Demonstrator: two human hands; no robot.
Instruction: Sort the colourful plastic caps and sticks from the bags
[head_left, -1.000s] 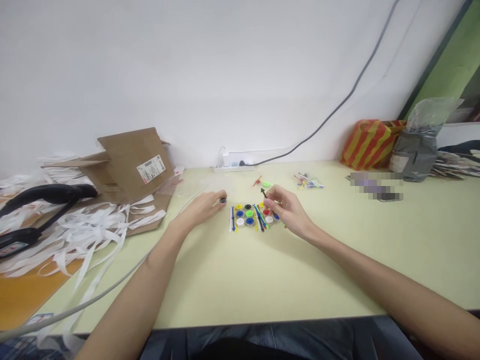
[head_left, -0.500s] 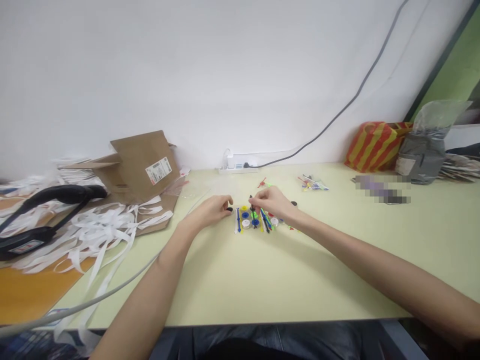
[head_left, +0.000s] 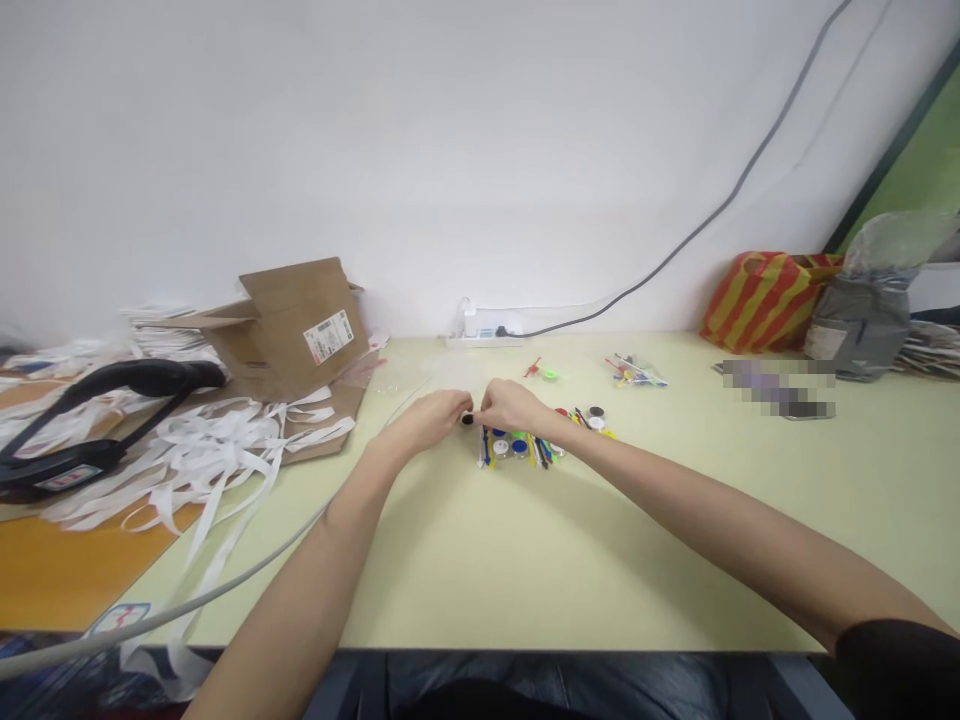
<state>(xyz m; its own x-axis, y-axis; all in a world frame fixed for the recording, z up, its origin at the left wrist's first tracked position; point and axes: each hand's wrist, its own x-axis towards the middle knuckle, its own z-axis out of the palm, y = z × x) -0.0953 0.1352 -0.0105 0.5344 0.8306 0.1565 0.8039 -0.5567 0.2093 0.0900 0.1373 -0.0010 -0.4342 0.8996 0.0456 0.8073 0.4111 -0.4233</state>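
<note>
My left hand (head_left: 429, 416) and my right hand (head_left: 511, 407) meet fingertip to fingertip over the pale yellow table (head_left: 525, 560). Both are pinched on a small black round piece (head_left: 468, 420) between them; the right hand's fingers may also hold a thin black stick, which I cannot make out. Just right of the hands lies a cluster of small coloured round pieces and thin coloured sticks (head_left: 517, 447). A few more round pieces (head_left: 592, 416) lie farther right.
A brown cardboard box (head_left: 296, 322) and a heap of white paper strips (head_left: 202, 455) lie at the left with a black handle (head_left: 112, 385). A white power strip (head_left: 484, 330) sits at the wall. Loose coloured sticks (head_left: 637, 372), a striped bag (head_left: 765, 300) and a grey bag (head_left: 862, 320) are at the right.
My right hand moved left from over the coloured pieces to meet my left hand at the black round piece. The view has shifted a little.
</note>
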